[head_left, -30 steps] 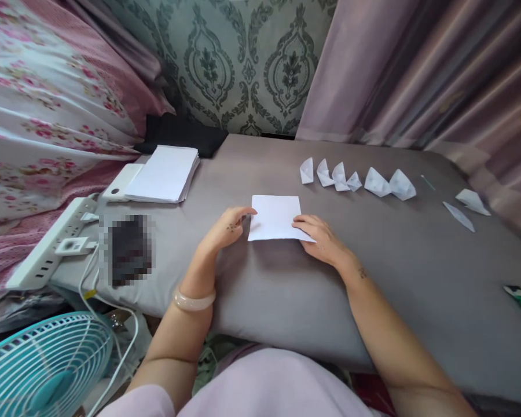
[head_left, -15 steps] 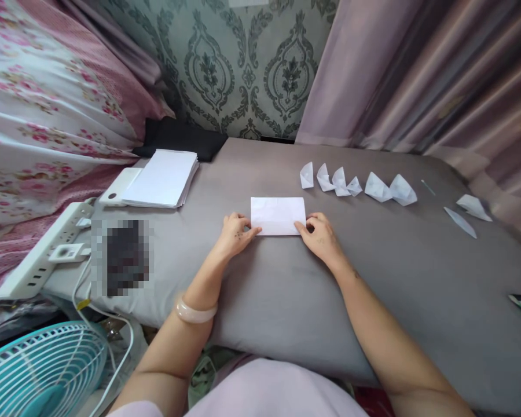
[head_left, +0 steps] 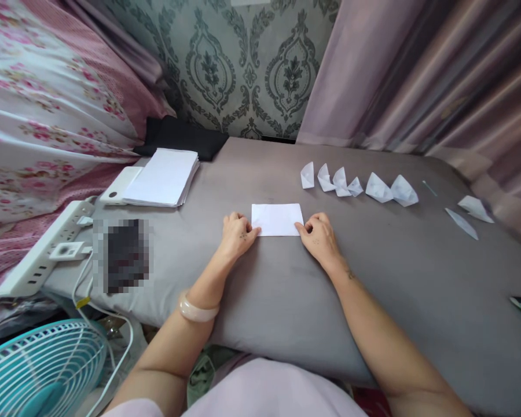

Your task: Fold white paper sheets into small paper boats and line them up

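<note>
A white folded sheet of paper (head_left: 276,219) is in front of me over the grey cloth surface (head_left: 278,295), its long edges running left to right. My left hand (head_left: 238,233) pinches its near left corner, thumb on top and the other fingers curled. At the near right corner, my right hand (head_left: 316,234) grips it the same way. The fingertips beneath the paper are hidden. Beyond my right hand stands a row of folded white paper shapes (head_left: 341,182), some touching each other.
On the left lie a stack of white paper (head_left: 162,176), a black cloth-like item (head_left: 184,138), a white power strip (head_left: 39,255) and a blurred-out dark object (head_left: 128,255). A teal fan (head_left: 47,370) stands low left. Folded paper pieces (head_left: 475,208) lie far right.
The paper looks shorter from front to back now, its far edge nearer me. Both hands keep hold of its near corners and have barely shifted.
</note>
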{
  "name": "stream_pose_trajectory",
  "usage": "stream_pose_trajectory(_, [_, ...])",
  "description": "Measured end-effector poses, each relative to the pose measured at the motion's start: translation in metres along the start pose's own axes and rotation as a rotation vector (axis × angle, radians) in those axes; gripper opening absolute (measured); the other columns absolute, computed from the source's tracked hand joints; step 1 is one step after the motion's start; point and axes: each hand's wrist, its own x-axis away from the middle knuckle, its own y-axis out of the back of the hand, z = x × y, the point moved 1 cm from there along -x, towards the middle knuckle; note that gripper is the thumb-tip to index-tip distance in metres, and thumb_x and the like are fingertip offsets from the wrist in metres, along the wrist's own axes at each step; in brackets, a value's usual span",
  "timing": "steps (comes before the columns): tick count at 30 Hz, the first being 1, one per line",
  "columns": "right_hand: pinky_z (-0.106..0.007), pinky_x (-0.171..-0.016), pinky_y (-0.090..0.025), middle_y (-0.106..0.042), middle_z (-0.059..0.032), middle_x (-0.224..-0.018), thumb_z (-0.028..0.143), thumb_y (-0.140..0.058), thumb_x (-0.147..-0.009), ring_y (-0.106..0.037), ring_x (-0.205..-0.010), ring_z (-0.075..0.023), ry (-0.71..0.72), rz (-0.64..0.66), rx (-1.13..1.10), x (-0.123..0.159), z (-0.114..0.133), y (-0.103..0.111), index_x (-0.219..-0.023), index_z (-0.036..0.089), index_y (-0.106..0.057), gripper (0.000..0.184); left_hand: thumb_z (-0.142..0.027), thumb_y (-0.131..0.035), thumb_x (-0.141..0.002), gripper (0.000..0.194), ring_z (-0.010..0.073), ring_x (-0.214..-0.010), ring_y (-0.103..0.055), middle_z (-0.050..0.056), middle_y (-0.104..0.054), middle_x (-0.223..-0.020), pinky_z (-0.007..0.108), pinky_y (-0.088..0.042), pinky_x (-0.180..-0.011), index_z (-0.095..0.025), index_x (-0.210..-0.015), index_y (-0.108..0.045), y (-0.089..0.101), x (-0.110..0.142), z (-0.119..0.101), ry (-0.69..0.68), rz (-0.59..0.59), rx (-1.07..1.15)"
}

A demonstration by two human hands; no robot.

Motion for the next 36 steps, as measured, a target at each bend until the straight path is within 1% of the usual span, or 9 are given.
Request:
stream_pose_trajectory(6, [-0.039, -0.083, -0.048, -0.054, -0.008, -0.09, 0.038, -0.062, -0.081, -0.056, -0.083, -0.0225, -0.023, -0.002, 0.013, 0.001, 0.001, 0.001, -0.081, 0.021, -0.055, 0.019, -0.025, -0.057, -0.085, 0.039, 0.0303, -0.111, -0.046, 0.015, -0.052, -0.122, 0.047, -0.04, -0.095, -0.017, -0.123, -0.053, -0.001, 0.003, -0.005, -0.191, -0.058, -0.122])
stream_pose_trajectory(10, [-0.038, -0.085, -0.049, -0.055, -0.0118, -0.112, 0.031, -0.057, -0.087, -0.057, -0.095, -0.0235, 0.074, 0.052, -0.002, 0.001, 0.004, 0.002, -0.109, 0.02, -0.061, 0.025, -0.004, -0.04, -0.086, 0.041, 0.0283, -0.121, -0.042, 0.009, -0.053, -0.131, 0.044, -0.039, -0.1, -0.022, -0.116, -0.059, -0.004, 0.006, -0.014, -0.549, 0.071, -0.199])
stream_pose_trajectory(13, [-0.04, -0.088, -0.049, -0.057, -0.0102, -0.118, 0.027, -0.047, -0.092, -0.054, -0.103, -0.0252, 0.197, 0.111, 0.04, 0.002, 0.006, 0.003, -0.107, 0.023, -0.068, 0.026, -0.01, -0.035, -0.092, 0.034, 0.0238, -0.112, -0.051, 0.01, -0.06, -0.118, 0.037, -0.044, -0.096, -0.018, -0.111, -0.061, -0.007, 0.007, -0.019, -0.643, 0.142, -0.161])
stream_pose_trajectory(17, [-0.042, -0.092, -0.049, -0.061, -0.0085, -0.118, 0.019, -0.046, -0.09, -0.053, -0.104, -0.0256, 0.249, 0.141, 0.077, 0.005, 0.009, 0.006, -0.108, 0.023, -0.07, 0.031, -0.034, -0.047, -0.095, 0.027, 0.0236, -0.106, -0.054, 0.009, -0.061, -0.115, 0.036, -0.047, -0.093, -0.02, -0.111, -0.063, -0.009, 0.005, -0.018, -0.623, 0.071, -0.131])
stream_pose_trajectory(23, [-0.046, -0.093, -0.049, -0.058, -0.0091, -0.125, 0.032, -0.062, -0.082, -0.052, -0.109, -0.0291, 0.279, 0.182, 0.083, 0.013, 0.011, 0.014, -0.116, 0.023, -0.066, 0.036, -0.031, -0.041, -0.098, 0.029, 0.021, -0.1, -0.057, 0.008, -0.065, -0.107, 0.032, -0.049, -0.087, -0.02, -0.101, -0.067, -0.01, 0.004, -0.018, -0.668, 0.009, -0.168])
stream_pose_trajectory(29, [-0.041, -0.09, -0.048, -0.066, -0.0081, -0.111, 0.023, -0.048, -0.093, -0.054, -0.103, -0.0242, 0.411, -0.029, 0.0, 0.011, 0.016, 0.02, -0.096, 0.022, -0.07, 0.022, -0.031, -0.041, -0.098, 0.029, 0.0213, -0.096, -0.063, 0.01, -0.07, -0.103, 0.034, -0.048, -0.085, -0.016, -0.103, -0.065, -0.002, 0.008, -0.024, -0.659, -0.1, -0.105])
stream_pose_trajectory(32, [-0.04, -0.091, -0.047, -0.07, -0.007, -0.099, 0.024, -0.052, -0.092, -0.059, -0.096, -0.0216, 0.461, -0.146, -0.115, 0.01, 0.024, 0.031, -0.094, 0.023, -0.068, 0.016, -0.035, -0.048, -0.096, 0.027, 0.0209, -0.095, -0.065, 0.01, -0.072, -0.103, 0.034, -0.046, -0.087, -0.017, -0.106, -0.066, 0.004, 0.01, -0.025, -0.619, -0.147, 0.102])
stream_pose_trajectory(34, [-0.041, -0.093, -0.047, -0.07, -0.007, -0.097, 0.03, -0.058, -0.089, -0.061, -0.095, -0.0214, 0.402, -0.284, -0.22, 0.01, 0.029, 0.04, -0.101, 0.023, -0.065, 0.015, -0.036, -0.051, -0.094, 0.027, 0.0186, -0.087, -0.066, 0.007, -0.073, -0.096, 0.031, -0.047, -0.082, -0.018, -0.104, -0.069, 0.007, 0.011, -0.026, -0.485, -0.161, 0.358])
stream_pose_trajectory(36, [-0.042, -0.095, -0.046, -0.068, -0.0095, -0.106, 0.038, -0.062, -0.086, -0.061, -0.102, -0.023, 0.265, -0.408, -0.356, 0.01, 0.031, 0.049, -0.116, 0.023, -0.059, 0.033, -0.039, -0.058, -0.089, 0.028, 0.0165, -0.078, -0.065, 0.005, -0.073, -0.09, 0.027, -0.048, -0.073, -0.018, -0.101, -0.071, 0.007, 0.011, -0.028, -0.291, -0.131, 0.702])
